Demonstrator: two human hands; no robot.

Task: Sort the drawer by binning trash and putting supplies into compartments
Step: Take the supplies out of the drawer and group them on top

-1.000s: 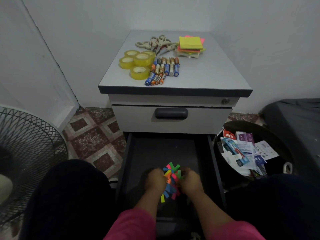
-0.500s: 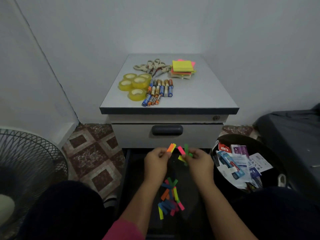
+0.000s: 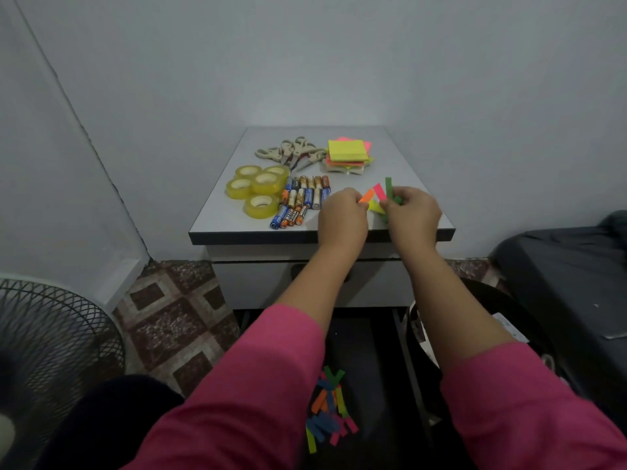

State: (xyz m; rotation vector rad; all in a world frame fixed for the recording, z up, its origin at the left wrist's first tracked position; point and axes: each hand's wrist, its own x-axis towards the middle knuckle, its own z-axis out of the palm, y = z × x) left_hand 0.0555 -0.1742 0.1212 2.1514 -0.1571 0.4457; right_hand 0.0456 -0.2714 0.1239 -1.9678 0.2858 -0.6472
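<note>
Pinching colored paper strips (image 3: 379,195) in both hands (image 3: 342,212) above cabinet top (image 3: 400,171), beside batteries (image 3: 303,200), tape rolls (image 3: 259,186), scissors (image 3: 291,152).

Batteries (image 3: 302,201) beside hands (image 3: 380,215), bare cabinet top (image 3: 403,164) at right

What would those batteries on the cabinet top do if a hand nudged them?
The batteries are round cylinders lying on their sides, so they would probably roll across the smooth cabinet top. They lie loosely side by side, so one nudge likely scatters several. They look rigid and probably fairly heavy for their size.
</note>
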